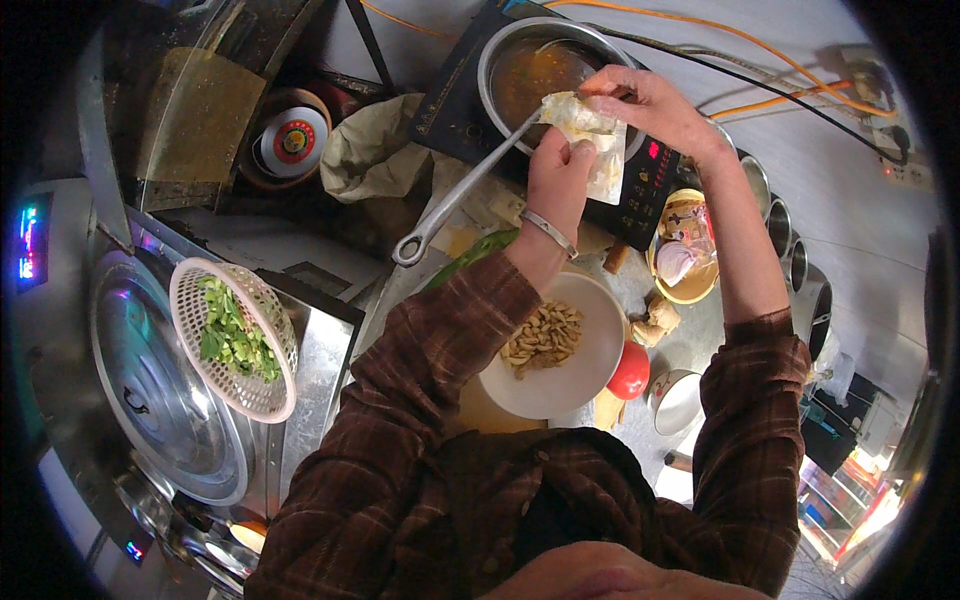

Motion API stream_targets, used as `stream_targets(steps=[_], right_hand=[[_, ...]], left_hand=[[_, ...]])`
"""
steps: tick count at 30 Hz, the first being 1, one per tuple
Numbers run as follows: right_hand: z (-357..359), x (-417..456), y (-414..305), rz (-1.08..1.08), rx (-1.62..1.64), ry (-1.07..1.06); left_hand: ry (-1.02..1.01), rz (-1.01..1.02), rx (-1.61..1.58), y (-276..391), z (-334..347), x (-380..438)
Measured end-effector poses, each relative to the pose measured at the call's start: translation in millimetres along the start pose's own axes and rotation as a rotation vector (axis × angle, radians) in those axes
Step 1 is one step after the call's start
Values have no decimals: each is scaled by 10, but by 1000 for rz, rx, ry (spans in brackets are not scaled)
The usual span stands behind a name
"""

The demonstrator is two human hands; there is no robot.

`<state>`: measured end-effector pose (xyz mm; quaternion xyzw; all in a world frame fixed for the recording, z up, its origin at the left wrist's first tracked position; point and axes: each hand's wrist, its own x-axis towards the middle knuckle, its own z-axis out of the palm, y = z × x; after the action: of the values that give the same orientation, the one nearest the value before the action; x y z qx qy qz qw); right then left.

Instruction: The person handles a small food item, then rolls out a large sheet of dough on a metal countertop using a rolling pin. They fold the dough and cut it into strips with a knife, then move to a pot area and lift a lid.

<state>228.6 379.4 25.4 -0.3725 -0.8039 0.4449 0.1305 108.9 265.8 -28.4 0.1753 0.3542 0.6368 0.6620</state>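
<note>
A crumpled, pale plastic packet (600,154) with yellowish stains is held over the near rim of a metal pot (559,75). My left hand (561,172), wearing a bangle at the wrist, grips its lower left side. The fingers of my right hand (649,105) pinch the packet's upper edge. Reddish-brown liquid fills part of the pot, which stands on a black induction cooktop (637,210) with lit red digits. A metal ladle (457,206) leans over the pot's rim, its looped handle pointing down left. What is inside the packet cannot be made out.
Below my forearms sits a white bowl (592,375) of chopped pale-brown pieces. Beside it lie a tomato (628,371), ginger (658,321) and a small bowl (677,403). A yellow tub (684,289) holds packets. At left, a strainer basket (259,300) contains chopped greens. Cables (780,86) run behind the cooktop.
</note>
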Motion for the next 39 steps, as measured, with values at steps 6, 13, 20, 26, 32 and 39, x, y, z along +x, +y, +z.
stream_targets(steps=[6, 13, 20, 26, 32, 39], right_hand=[[57, 51, -86, 45, -66, -93], [-16, 70, 66, 16, -271, 98], [-109, 63, 130, 123, -294, 229], [-120, 6, 194, 85, -238, 178], [-35, -40, -93, 122, 63, -7], [-11, -65, -97, 135, 132, -36]], left_hand=[[-13, -56, 14, -19, -27, 8], [-42, -49, 17, -21, -28, 7], [-7, -33, 71, -31, -60, 8], [26, 31, 101, -9, -36, -12], [41, 92, 232, -26, -111, 20], [62, 86, 251, -50, -100, 28]])
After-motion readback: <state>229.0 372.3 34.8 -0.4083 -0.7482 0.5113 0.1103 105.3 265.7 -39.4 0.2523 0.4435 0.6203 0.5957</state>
